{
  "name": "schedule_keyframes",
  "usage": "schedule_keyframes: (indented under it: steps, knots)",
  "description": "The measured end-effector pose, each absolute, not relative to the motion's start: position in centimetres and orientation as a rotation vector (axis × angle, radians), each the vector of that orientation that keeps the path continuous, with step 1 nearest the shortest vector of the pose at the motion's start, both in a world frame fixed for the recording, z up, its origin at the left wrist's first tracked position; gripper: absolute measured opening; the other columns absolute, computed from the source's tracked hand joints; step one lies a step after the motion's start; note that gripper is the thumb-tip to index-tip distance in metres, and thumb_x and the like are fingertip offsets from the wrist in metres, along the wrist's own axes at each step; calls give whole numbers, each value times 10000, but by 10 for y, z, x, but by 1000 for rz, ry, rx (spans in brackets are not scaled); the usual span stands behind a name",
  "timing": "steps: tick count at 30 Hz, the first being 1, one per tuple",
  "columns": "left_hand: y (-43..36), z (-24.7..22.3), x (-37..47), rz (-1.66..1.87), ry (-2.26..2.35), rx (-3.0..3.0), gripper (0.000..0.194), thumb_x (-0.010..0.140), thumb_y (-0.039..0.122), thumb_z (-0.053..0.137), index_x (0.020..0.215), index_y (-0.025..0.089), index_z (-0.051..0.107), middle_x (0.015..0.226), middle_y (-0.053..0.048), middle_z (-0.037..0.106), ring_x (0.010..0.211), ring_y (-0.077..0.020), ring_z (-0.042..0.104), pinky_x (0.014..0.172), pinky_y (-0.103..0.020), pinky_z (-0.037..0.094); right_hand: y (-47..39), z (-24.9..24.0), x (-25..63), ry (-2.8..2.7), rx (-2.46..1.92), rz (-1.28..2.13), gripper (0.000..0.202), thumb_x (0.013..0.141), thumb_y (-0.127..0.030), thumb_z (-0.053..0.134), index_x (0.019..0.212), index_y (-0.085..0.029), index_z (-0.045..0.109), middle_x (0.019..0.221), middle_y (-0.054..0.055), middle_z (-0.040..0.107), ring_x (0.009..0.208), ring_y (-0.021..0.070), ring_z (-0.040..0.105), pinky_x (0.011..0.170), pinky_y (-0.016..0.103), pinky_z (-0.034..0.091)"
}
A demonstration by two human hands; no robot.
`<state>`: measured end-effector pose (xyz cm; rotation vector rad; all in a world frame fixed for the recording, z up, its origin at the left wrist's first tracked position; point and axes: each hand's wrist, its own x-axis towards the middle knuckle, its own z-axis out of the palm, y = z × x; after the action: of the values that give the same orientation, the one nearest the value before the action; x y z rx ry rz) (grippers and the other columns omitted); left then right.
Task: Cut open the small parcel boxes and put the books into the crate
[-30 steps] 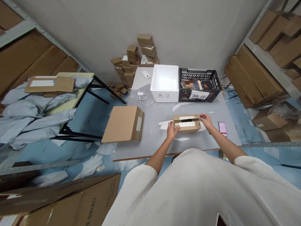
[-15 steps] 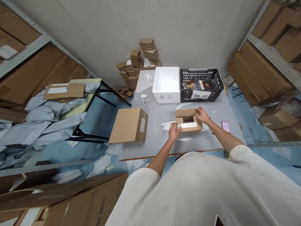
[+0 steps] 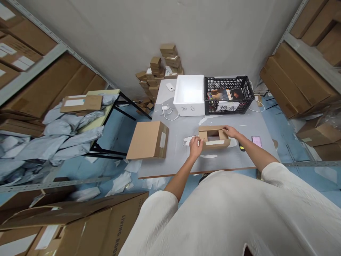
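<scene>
A small cardboard box [image 3: 217, 145] lies on the grey table with its top flaps raised and a white label strip along its near side. My left hand [image 3: 195, 146] grips the box at its left end, fingers curled at the corner. At the far right corner, my right hand [image 3: 230, 131] pinches the edge of the box. The inside shows only as a dark opening between the flaps. To the left stands a larger closed carton [image 3: 145, 139] with a white label. Right of the box lies a phone with a pink screen [image 3: 256, 141].
Behind the box are a white foam box [image 3: 188, 111] and a black crate [image 3: 252, 95] holding a printed package. A white phone [image 3: 169, 87] and a charger with cable [image 3: 165, 108] lie at the back left. Grey parcels [image 3: 64, 122] cover a side table; shelves of cartons flank both sides.
The box's flaps have folded lower and outward. My left hand has shifted up at the left corner, and my right hand has moved slightly down and right. The camera view has turned slightly.
</scene>
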<state>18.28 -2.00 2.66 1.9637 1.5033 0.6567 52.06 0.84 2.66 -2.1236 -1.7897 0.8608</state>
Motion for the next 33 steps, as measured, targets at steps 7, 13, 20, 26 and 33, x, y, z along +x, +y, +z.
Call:
schedule_keyframes:
  steps: [7, 13, 20, 26, 33]
  knots:
    - [-36, 27, 171, 253, 1147, 2299, 352, 884, 312, 809, 1223, 294, 716, 1453, -107, 637, 1435, -336, 546, 1224, -526, 414, -12, 25, 498, -1877, -2170, 688, 566, 966, -461, 615, 1472, -210, 637, 1604, 181, 594, 1420, 431, 542, 1162, 581, 455]
    - [-31, 17, 199, 116, 954, 2508, 801, 881, 252, 775, 1628, 328, 499, 1686, -176, 497, 1654, -412, 333, 1337, -680, 191, -19, 22, 474, -1928, -2224, 554, 715, 924, -612, 695, 1490, -197, 559, 1649, 225, 516, 1491, 447, 436, 1202, 612, 355]
    - [-42, 27, 179, 219, 1060, 2547, 855, 880, 312, 830, 1656, 344, 472, 1686, -180, 492, 1684, -436, 271, 1361, -724, 69, -24, 19, 467, -1884, -2244, 556, 794, 924, -697, 674, 1520, -196, 518, 1672, 249, 478, 1497, 456, 424, 1222, 639, 283]
    - [-34, 23, 149, 218, 1501, 2320, 1140, 808, 575, 904, 1738, 246, 332, 1612, -262, 544, 1670, -510, 253, 1321, -769, 105, -26, 19, 462, -1860, -2273, 554, 828, 925, -661, 660, 1563, -169, 468, 1683, 271, 455, 1500, 473, 422, 1229, 651, 267]
    - [26, 16, 164, 64, 1233, 2272, 1449, 629, 664, 990, 1782, 268, 206, 1841, -237, 197, 1549, -478, 503, 1178, -501, 492, -27, 23, 461, -1887, -2308, 531, 713, 896, -427, 668, 1545, -192, 490, 1680, 227, 486, 1468, 437, 467, 1209, 618, 339]
